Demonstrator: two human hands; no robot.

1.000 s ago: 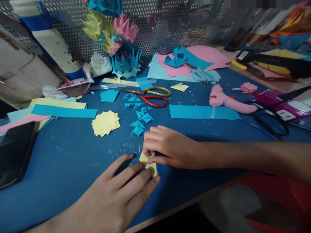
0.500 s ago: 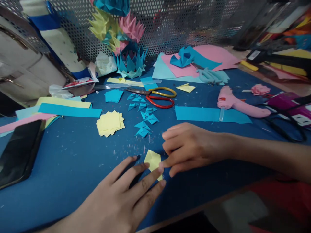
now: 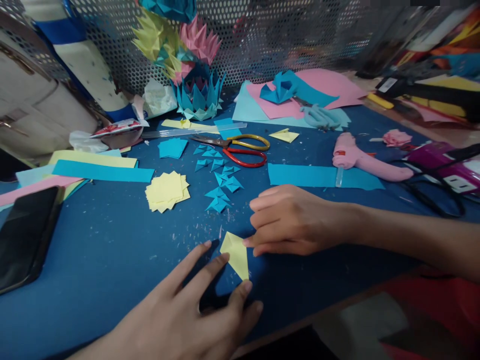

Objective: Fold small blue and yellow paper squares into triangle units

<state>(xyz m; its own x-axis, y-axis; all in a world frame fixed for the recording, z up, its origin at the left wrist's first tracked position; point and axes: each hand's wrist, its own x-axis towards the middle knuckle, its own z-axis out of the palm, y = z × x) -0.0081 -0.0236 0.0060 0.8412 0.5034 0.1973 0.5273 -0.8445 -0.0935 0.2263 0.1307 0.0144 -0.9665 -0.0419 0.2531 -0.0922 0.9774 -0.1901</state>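
A small yellow paper [image 3: 236,254], folded to a kite-like shape, lies on the blue table in front of me. My left hand [image 3: 198,305] has its fingers spread, with fingertips touching the paper's left edge and bottom tip. From the right, my right hand [image 3: 290,222] touches the paper's right edge with its index fingertip, its other fingers curled in. Beyond the paper lie several small folded blue pieces [image 3: 219,197], and to their left a pile of yellow paper squares [image 3: 167,191].
Scissors [image 3: 240,145] and a pink glue gun [image 3: 360,160] lie behind my hands, with a blue strip [image 3: 300,175] under the gun's nozzle. A black phone [image 3: 28,235] is at left. Folded paper flowers [image 3: 198,95] stand by the perforated metal panel [image 3: 270,45].
One left finger has drawn back from the paper's middle and now rests at its bottom tip. My right thumb has tucked in, and the right fingertip has shifted slightly up the paper's edge.
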